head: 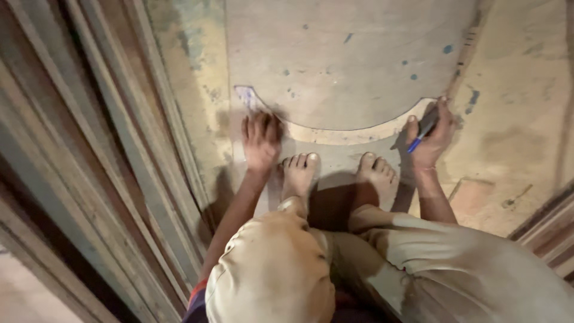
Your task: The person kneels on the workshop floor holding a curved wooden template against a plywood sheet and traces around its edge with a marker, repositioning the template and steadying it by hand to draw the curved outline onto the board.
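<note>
I squat on a plywood sheet (pixel 335 54), bare feet side by side near its curved cut-out edge. My left hand (pixel 260 141) lies flat, fingers spread, pressing on a thin curved board piece (pixel 347 135) at its left end. My right hand (pixel 431 133) is closed around a blue pen (pixel 422 133), its tip down at the right end of the same curved edge. A faint blue mark (pixel 246 94) shows on the wood just beyond my left hand.
Long wooden mouldings and planks (pixel 101 179) lie stacked along the left. More framed wood (pixel 547 230) sits at the right edge. The floor (pixel 514 119) to the right is stained and worn. My knees in beige trousers (pixel 272 275) fill the bottom of view.
</note>
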The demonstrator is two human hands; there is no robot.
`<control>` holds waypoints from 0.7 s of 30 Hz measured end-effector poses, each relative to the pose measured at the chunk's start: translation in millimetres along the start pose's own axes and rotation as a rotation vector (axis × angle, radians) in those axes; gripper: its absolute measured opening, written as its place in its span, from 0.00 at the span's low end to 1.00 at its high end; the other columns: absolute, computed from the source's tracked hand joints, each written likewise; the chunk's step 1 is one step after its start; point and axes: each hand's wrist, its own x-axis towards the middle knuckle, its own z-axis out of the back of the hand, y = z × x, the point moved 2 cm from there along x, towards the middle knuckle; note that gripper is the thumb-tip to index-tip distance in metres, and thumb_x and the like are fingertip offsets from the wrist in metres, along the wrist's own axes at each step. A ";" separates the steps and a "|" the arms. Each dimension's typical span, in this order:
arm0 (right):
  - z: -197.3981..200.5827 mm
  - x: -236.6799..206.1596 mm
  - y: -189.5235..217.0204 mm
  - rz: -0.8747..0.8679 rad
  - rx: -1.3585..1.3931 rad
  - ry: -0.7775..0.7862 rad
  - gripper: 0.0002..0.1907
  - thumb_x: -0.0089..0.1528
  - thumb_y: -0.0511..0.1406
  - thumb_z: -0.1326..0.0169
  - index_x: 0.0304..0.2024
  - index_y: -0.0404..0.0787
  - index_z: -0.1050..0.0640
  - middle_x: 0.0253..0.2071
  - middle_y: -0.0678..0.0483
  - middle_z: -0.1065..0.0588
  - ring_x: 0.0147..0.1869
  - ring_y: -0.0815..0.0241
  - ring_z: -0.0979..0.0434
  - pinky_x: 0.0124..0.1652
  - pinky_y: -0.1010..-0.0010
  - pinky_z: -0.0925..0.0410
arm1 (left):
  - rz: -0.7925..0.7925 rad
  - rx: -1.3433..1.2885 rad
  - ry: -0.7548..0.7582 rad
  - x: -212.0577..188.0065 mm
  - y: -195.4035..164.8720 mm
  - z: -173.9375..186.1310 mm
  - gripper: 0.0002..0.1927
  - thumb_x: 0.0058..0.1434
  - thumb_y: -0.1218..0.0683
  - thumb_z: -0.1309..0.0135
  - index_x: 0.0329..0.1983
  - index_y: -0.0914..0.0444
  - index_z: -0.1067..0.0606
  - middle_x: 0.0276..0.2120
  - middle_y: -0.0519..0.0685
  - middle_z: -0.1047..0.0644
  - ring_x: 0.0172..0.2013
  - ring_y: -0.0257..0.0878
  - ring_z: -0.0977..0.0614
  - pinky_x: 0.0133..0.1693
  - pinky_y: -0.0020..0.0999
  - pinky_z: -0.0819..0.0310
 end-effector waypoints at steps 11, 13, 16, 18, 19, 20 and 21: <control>2.4 -2.3 5.7 -0.099 0.021 -0.037 0.34 0.63 0.32 0.37 0.70 0.31 0.32 0.61 0.39 0.29 0.66 0.41 0.31 0.65 0.55 0.32 | -0.175 -0.161 0.399 8.0 -102.7 50.2 0.41 0.59 0.34 0.46 0.72 0.56 0.36 0.57 0.73 0.32 0.61 0.86 0.41 0.61 0.78 0.50; 3.4 -0.3 8.2 -0.050 0.009 -0.046 0.33 0.63 0.32 0.37 0.69 0.31 0.32 0.64 0.39 0.29 0.67 0.41 0.31 0.65 0.55 0.33 | -0.187 -0.143 0.443 11.5 -103.9 53.6 0.42 0.56 0.32 0.45 0.73 0.48 0.37 0.57 0.73 0.32 0.60 0.88 0.42 0.59 0.80 0.50; 5.0 1.3 8.6 -0.053 0.008 -0.036 0.33 0.63 0.32 0.36 0.68 0.31 0.31 0.64 0.39 0.28 0.67 0.41 0.31 0.65 0.55 0.33 | -0.221 -0.091 0.542 15.0 -105.8 56.4 0.44 0.54 0.30 0.44 0.74 0.43 0.38 0.55 0.75 0.31 0.60 0.89 0.43 0.59 0.82 0.50; 6.0 0.6 8.2 -0.060 0.003 -0.031 0.33 0.62 0.32 0.36 0.68 0.31 0.31 0.64 0.40 0.28 0.67 0.40 0.30 0.66 0.55 0.33 | -0.254 -0.042 0.588 17.0 -106.2 60.1 0.46 0.54 0.29 0.43 0.76 0.43 0.39 0.55 0.79 0.32 0.60 0.91 0.44 0.59 0.82 0.48; 5.7 -0.2 7.6 -0.053 -0.008 -0.033 0.32 0.62 0.32 0.37 0.67 0.32 0.31 0.65 0.39 0.28 0.67 0.40 0.30 0.66 0.55 0.33 | -0.253 -0.042 0.628 19.2 -106.5 59.4 0.47 0.54 0.28 0.43 0.76 0.43 0.40 0.55 0.81 0.33 0.59 0.91 0.44 0.58 0.82 0.48; 6.1 -0.7 7.4 -0.045 -0.017 -0.034 0.32 0.61 0.32 0.37 0.67 0.32 0.30 0.65 0.39 0.28 0.67 0.40 0.30 0.66 0.55 0.33 | -0.250 -0.043 0.669 22.2 -107.4 59.0 0.48 0.54 0.28 0.43 0.76 0.44 0.41 0.55 0.83 0.34 0.59 0.91 0.45 0.57 0.82 0.48; 5.9 -1.7 6.6 -0.067 -0.012 -0.036 0.33 0.61 0.32 0.37 0.67 0.32 0.31 0.64 0.39 0.28 0.66 0.40 0.30 0.65 0.55 0.33 | -0.246 -0.043 0.710 24.9 -107.9 59.2 0.48 0.54 0.27 0.43 0.76 0.44 0.42 0.55 0.85 0.35 0.59 0.91 0.45 0.57 0.83 0.48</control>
